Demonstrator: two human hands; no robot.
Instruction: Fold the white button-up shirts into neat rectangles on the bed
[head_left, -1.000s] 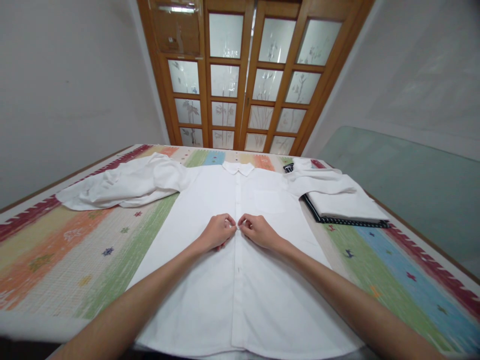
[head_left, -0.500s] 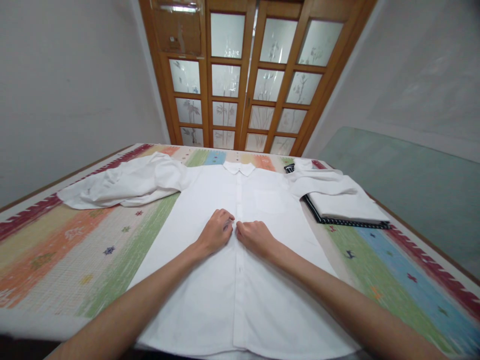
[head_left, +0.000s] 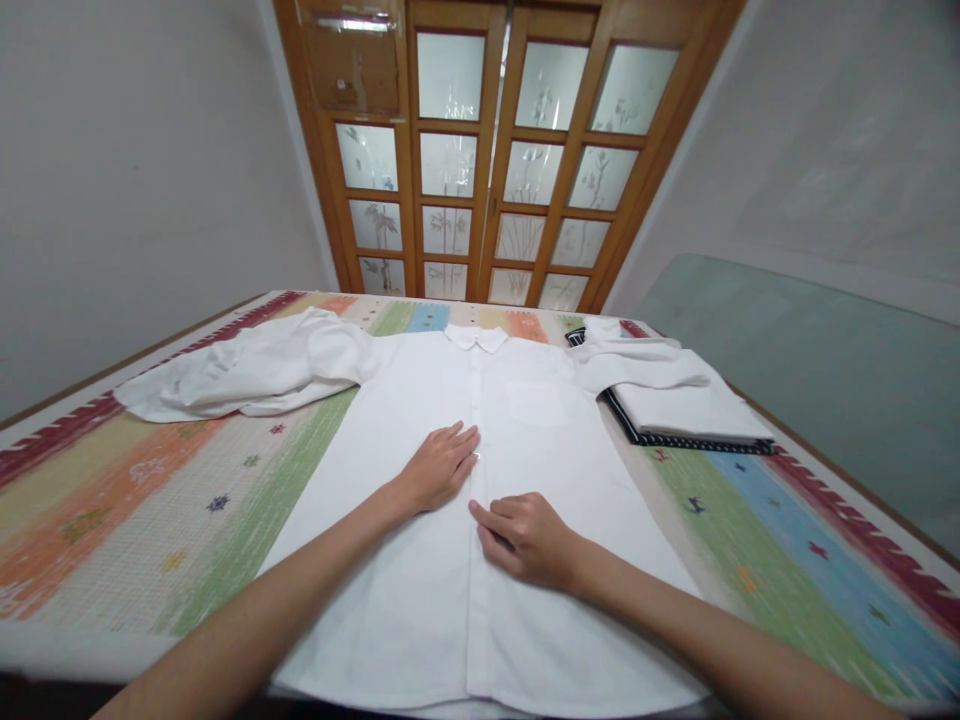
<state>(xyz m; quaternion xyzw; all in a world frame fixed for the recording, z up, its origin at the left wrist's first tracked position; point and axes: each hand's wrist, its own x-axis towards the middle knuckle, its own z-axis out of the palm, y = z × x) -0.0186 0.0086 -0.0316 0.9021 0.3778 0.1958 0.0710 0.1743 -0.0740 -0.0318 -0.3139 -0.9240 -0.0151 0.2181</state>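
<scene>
A white button-up shirt [head_left: 420, 580] lies spread front side up, its collar away from me and its button placket [head_left: 478, 610] running down the middle. My left hand [head_left: 442, 465] rests palm down on the shirt, fingers stretched out and their tips touching the placket. Lower down, my right hand [head_left: 529, 540] is over the other side of the placket. Its forefinger points at the placket edge, the other fingers are bent, and a gap shows between forefinger and thumb. No cloth is visibly pinched in either hand. The shirt's left-side sleeve [head_left: 255, 365] lies crumpled outward.
A folded white garment with black striped trim [head_left: 690, 410] lies at the right, partly under the shirt's other sleeve [head_left: 637, 365]. Beneath is a colourful patterned cloth [head_left: 135, 520] on the table. A pale green board [head_left: 810, 370] stands behind the right edge. Wooden glazed doors [head_left: 487, 215] are beyond.
Both hands were closed together at the placket. The left hand has flattened out on the shirt; the right hand has let go and moved down toward me.
</scene>
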